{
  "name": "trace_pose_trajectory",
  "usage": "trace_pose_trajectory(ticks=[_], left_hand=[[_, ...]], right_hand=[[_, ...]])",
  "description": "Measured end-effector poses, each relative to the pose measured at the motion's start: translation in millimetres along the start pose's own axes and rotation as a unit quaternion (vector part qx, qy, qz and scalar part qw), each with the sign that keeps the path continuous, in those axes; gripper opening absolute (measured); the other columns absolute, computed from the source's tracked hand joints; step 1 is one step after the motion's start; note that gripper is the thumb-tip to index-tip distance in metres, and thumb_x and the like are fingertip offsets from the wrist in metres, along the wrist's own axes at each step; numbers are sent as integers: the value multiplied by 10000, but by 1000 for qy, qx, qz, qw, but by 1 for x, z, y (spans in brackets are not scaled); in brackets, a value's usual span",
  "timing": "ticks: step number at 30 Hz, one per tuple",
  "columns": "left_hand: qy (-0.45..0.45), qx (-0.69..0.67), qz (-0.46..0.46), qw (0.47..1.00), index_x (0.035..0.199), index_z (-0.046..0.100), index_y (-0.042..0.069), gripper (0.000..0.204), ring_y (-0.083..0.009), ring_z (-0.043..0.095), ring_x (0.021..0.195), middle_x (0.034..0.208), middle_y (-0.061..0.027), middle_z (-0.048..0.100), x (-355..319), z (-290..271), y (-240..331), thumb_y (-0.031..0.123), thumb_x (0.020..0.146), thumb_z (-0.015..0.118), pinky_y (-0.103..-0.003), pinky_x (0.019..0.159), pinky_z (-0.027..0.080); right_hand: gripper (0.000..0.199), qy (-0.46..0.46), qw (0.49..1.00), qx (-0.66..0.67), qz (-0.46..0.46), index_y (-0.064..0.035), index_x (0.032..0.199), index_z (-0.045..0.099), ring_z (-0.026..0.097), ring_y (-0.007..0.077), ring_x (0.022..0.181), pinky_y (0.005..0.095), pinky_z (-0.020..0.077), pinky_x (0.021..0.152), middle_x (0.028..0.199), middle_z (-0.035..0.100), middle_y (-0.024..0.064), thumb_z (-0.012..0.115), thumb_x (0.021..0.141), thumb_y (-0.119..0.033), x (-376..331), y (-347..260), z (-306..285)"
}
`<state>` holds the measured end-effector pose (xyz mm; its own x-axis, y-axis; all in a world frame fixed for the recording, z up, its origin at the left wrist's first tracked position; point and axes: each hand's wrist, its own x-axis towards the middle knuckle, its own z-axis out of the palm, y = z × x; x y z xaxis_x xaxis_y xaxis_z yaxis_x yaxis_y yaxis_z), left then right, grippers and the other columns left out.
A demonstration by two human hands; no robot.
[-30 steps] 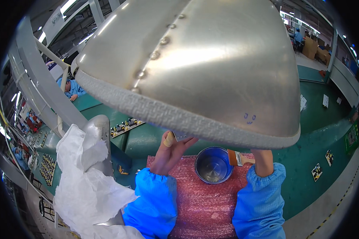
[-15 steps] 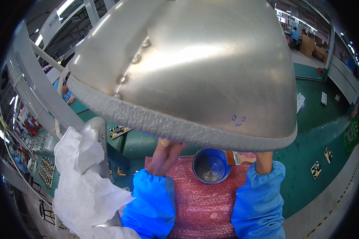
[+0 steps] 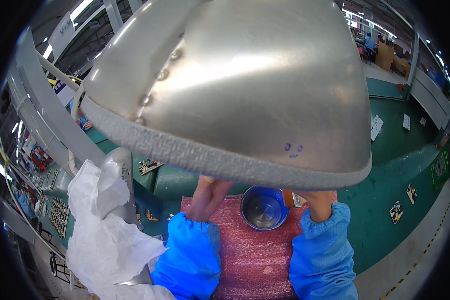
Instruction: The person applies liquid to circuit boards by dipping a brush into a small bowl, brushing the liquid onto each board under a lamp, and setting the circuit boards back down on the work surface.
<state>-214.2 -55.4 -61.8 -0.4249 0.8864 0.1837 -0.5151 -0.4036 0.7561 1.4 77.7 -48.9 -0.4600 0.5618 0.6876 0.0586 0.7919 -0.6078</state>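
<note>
A large metal hood (image 3: 265, 105) with a grey ribbed edge strip (image 3: 200, 154) fills the upper middle and covers most of both hands. Below its edge, part of my left hand (image 3: 210, 197) shows, with something yellowish on a finger; the fingertips are hidden. Of my right hand (image 3: 319, 202) only the wrist and heel come out from under the hood, its fingers out of sight. Between them stands a blue bowl (image 3: 265, 225) with a little clear-looking content. A flat brush (image 3: 290, 198) lies at the bowl's right rim, its handle hidden behind my right wrist.
Pink bubble wrap (image 3: 255, 260) lies under the bowl on the green bench. Crumpled white sheeting (image 3: 100, 225) hangs on a metal arm at the left. Small circuit boards (image 3: 396, 212) lie at the right, another board (image 3: 150, 165) at the left. Further off, people sit at benches.
My right wrist has moved left, now covering the brush handle. The hood has shifted slightly left in view. My left hand has barely moved.
</note>
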Motion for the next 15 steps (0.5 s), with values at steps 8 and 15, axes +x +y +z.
trace_pose_trajectory(ticks=[8,15], left_hand=[[-33,-20,-10,999,1311,394,83,520,-277,431,1248,1330,-84,462,6,9,-6,244,879,634,-481,1086,329],[17,3,-13,1000,1289,409,67,447,-267,456,1223,1300,-85,479,2,-10,2,210,909,596,-461,1073,352]], right_hand=[[397,-69,994,-83,-4,-151,1099,668,618,226,979,369,481,851,1097,658,52,788,735,-254,10,3,-20],[329,-41,997,-48,-42,-139,1067,684,606,240,1020,365,472,871,1087,663,57,764,756,-211,14,-12,-3]])
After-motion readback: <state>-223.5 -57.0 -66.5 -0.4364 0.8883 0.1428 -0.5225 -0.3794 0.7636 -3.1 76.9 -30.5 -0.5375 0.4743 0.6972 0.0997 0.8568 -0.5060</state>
